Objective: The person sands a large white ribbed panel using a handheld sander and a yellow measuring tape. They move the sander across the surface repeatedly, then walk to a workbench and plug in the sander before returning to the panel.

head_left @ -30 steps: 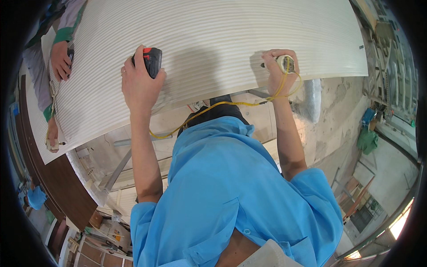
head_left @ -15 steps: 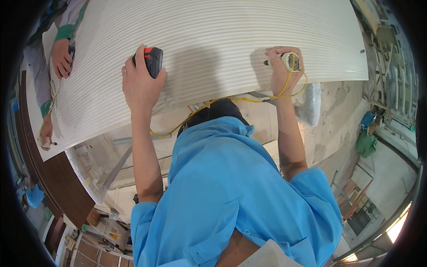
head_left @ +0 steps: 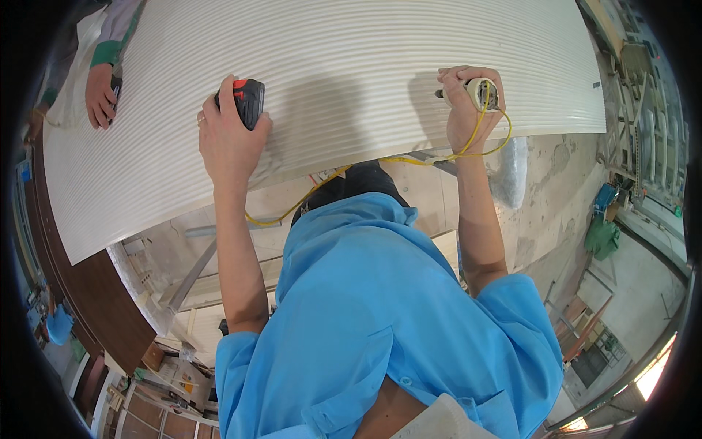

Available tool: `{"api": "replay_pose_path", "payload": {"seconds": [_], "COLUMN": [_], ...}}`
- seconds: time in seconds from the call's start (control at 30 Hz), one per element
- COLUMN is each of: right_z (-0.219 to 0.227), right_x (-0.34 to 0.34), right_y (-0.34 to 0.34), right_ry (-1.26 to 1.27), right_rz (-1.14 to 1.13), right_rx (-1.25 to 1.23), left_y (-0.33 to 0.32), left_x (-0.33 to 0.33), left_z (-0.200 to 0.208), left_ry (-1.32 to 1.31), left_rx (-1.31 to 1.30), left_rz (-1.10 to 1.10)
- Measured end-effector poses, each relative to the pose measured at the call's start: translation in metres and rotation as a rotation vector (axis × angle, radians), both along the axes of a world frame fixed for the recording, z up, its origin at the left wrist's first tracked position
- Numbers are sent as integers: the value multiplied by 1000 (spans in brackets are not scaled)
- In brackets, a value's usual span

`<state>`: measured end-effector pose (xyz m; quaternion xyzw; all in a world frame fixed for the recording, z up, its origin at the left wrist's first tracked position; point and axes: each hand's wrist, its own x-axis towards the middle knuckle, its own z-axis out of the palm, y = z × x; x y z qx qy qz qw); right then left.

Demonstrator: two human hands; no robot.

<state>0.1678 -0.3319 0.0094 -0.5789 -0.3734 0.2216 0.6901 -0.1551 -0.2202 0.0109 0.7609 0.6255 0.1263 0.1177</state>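
Note:
My left hand [head_left: 232, 139] is wrapped round a black and red block-like power tool part [head_left: 250, 101] that looks like a cordless battery. It is over the ribbed off-white panel [head_left: 314, 44], near the panel's front edge. To the right, my right hand [head_left: 468, 110] grips a cream, rounded corded tool [head_left: 482, 94] with a dark tip pointing left. From this tool a yellow cord [head_left: 504, 139] loops over my wrist and runs left past my waist. The lower parts of both held things are hidden by fingers, so their exact kind cannot be made out.
At the far left, a co-worker's hand [head_left: 100, 95] holds a dark object against the panel. A dark brown board [head_left: 102, 307] stands below the panel's left corner. A plastic-wrapped roll [head_left: 512, 172] is beyond my right forearm. Racks [head_left: 640, 124] line the right side.
The co-worker's lower hand, with its pale tool, has pulled away from the panel's left corner toward the far left. My left hand has shifted slightly left, my right hand slightly right.

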Motion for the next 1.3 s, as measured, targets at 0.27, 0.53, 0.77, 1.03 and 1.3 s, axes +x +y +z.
{"api": "replay_pose_path", "payload": {"seconds": [0.27, 0.53, 0.77, 1.03, 1.3], "right_z": [-9, -7, 3, -4, 0], "right_x": [-6, -5, 6, -6, 2], "right_y": [10, 19, 22, 30, 35], "right_ry": [-49, -62, -43, -35, -48], "right_rz": [-45, -33, -24, -35, -14], "right_rx": [-93, -133, 9, -135, -121], "left_y": [2, 1, 1, 1, 3], "left_x": [0, 1, 2, 3, 3], "left_z": [-1, 3, 3, 5, 4], "left_ry": [12, 1, 19, 13, 18], "left_rx": [10, -51, -44, -40, -66], "left_rz": [6, 26, 29, 28, 42]}}
